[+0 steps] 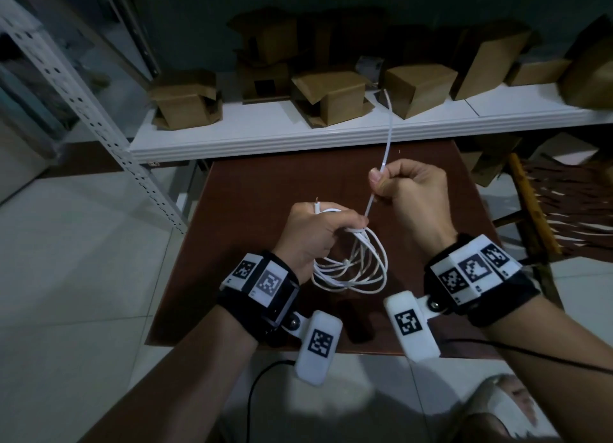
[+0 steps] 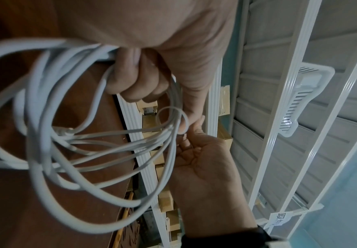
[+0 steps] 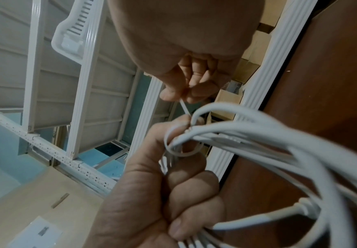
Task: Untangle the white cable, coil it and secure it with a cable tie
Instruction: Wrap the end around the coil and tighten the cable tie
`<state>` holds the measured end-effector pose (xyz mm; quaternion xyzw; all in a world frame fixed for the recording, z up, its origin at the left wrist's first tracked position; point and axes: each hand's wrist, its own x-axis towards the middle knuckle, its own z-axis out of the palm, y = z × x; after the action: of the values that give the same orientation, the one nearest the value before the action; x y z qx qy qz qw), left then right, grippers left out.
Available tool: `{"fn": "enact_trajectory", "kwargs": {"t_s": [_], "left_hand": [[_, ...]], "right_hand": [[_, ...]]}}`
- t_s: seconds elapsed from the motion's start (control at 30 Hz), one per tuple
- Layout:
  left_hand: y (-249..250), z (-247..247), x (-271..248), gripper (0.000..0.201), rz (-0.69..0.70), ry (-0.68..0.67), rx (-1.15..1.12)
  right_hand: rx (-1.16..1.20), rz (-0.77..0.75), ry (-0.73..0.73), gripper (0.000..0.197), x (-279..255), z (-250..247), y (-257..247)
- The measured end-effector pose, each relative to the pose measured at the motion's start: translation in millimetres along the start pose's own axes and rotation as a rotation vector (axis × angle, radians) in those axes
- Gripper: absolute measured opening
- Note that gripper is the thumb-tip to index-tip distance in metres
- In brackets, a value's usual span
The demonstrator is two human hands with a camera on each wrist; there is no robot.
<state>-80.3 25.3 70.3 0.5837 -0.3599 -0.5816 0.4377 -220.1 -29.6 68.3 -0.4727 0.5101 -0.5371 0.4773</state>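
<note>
Over the brown table my left hand grips the white cable, which hangs below it in several loops. A thin white cable tie is looped round the bundle beside my left fingers, its long tail pointing up toward the shelf. My right hand pinches that tail between thumb and forefinger just above the bundle. In the left wrist view the tie's loop circles the gathered strands of the cable. The right wrist view shows the tie running from my right fingers to the bundle.
A white shelf with several cardboard boxes runs behind the table. A perforated metal upright stands at the left, a woven chair at the right. A dark object lies near the table's front edge.
</note>
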Motion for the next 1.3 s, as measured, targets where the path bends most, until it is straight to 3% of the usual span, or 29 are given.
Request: {"fn": "enact_trajectory", "kwargs": {"t_s": [0.47,0.9,1.17,1.3], "left_hand": [[-9.9,4.1,1.5,0.006,0.018,-0.041,0.011],[-1.9,5.9,-1.5,0.012,0.119,-0.091,0.065],[-11.4,9.5,1.8,0.01,0.053,-0.103,0.037],[-12.3,3.0,4.8,0.002,0.029,-0.132,-0.01]], "right_hand": [[0.104,-0.11,0.24,0.029,14.4,-15.7,-14.2],[0.171,-0.094,0.251,0.031,16.6,-18.6,-18.1],[0.152,-0.091,0.271,0.032,20.1,-21.6,-9.6],[0.156,-0.051,0.196,0.03,24.0,-21.3,-9.8]]}}
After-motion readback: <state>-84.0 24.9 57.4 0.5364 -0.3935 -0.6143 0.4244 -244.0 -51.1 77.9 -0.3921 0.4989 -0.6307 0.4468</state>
